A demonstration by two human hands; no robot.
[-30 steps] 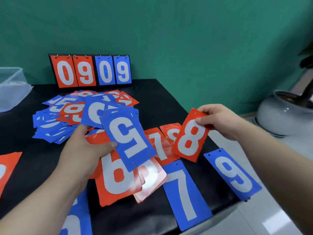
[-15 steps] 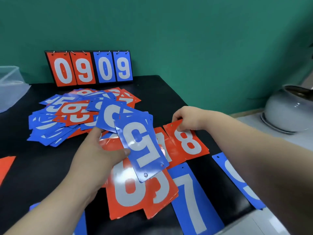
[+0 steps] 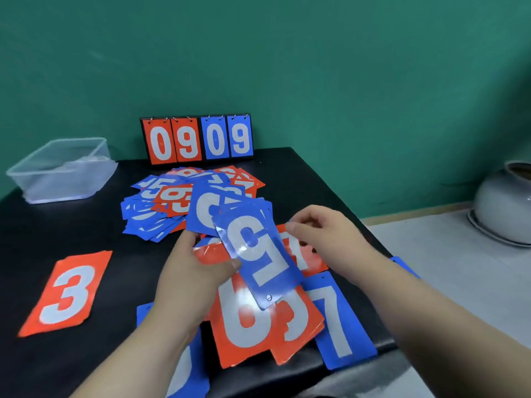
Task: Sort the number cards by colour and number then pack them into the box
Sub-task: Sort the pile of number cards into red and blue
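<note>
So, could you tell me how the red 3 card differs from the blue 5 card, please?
The red 3 card lies flat and alone on the table; the blue 5 card is held by the left hand above other cards. The red 3 card reads upright from here; the blue 5 card is upside down. Both bear white digits.

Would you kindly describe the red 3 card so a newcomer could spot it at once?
Start at the black table. On its left side, nearer the camera than the clear plastic box, lies the red 3 card. Unlike the heaped cards, it lies alone on bare tabletop.
</note>
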